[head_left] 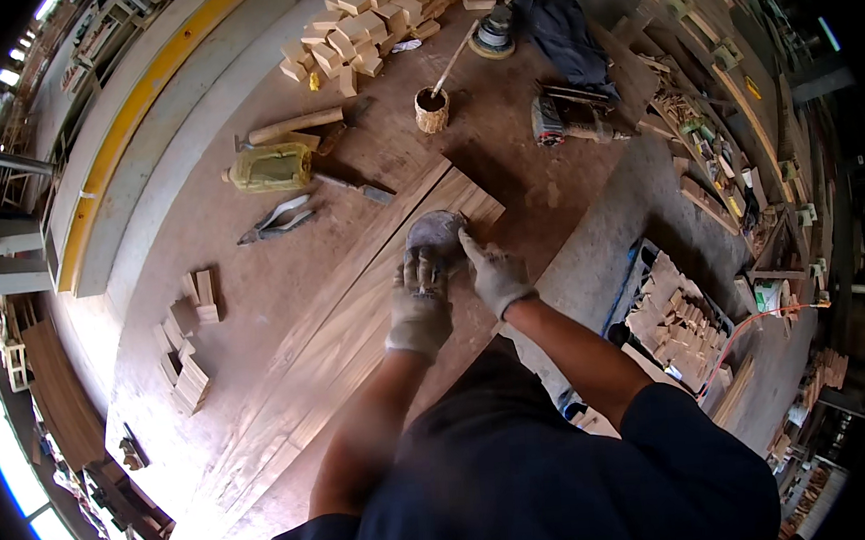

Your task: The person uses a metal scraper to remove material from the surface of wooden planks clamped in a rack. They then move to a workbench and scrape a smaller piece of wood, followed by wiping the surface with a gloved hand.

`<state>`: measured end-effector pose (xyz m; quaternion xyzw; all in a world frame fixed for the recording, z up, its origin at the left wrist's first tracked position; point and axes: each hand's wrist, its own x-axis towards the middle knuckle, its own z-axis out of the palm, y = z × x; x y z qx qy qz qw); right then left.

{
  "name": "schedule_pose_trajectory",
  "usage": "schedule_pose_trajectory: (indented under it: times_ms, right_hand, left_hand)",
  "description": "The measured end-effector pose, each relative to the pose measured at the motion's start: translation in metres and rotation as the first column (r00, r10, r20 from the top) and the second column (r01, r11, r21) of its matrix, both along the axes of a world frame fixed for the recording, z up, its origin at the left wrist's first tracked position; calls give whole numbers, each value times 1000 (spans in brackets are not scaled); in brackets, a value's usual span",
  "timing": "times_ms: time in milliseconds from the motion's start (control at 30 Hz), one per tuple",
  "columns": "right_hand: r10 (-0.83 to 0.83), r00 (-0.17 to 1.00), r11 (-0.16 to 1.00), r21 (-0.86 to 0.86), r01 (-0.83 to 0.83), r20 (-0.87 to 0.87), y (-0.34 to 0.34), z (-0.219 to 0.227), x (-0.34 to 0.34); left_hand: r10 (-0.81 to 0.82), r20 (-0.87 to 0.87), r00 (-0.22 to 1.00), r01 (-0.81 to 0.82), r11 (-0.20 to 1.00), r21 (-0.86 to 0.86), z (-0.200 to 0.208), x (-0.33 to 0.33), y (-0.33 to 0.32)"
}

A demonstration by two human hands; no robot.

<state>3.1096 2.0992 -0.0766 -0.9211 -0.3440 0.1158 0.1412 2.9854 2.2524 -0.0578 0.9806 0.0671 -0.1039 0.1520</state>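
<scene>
Both my hands wear light work gloves and rest on a long wooden panel (299, 370) that lies diagonally across the workbench. My left hand (419, 306) presses down on the near edge of a grey round pad (434, 234), perhaps sandpaper. My right hand (494, 271) grips the pad's right side, fingers pointing toward its top. The pad sits flat on the panel near its far end.
A sander (492, 33), a dark cloth (564, 30), a power tool (567, 120), a cup with a stick (431, 110), a yellowish bottle (270, 168), pliers (277, 221) and stacks of small wood blocks (375, 18) lie on the bench. A crate of offcuts (672, 318) stands at the right.
</scene>
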Motion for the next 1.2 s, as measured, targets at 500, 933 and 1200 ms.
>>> schedule_pose_trajectory:
  times_ms: [500, 933, 1200]
  right_hand:
    - [31, 1000, 999, 35, -30, -6, -21, -3, -27]
    - [-65, 996, 978, 193, 76, -64, -80, 69, -29]
    - [-98, 989, 984, 136, 113, -114, -108, 52, -69]
  left_hand:
    - [13, 24, 1000, -14, 999, 47, -7, 0, 3]
    - [-39, 210, 977, 12, 991, 130, -32, -4, 5]
    - [246, 419, 874, -153, 958, -243, 32, -46, 8]
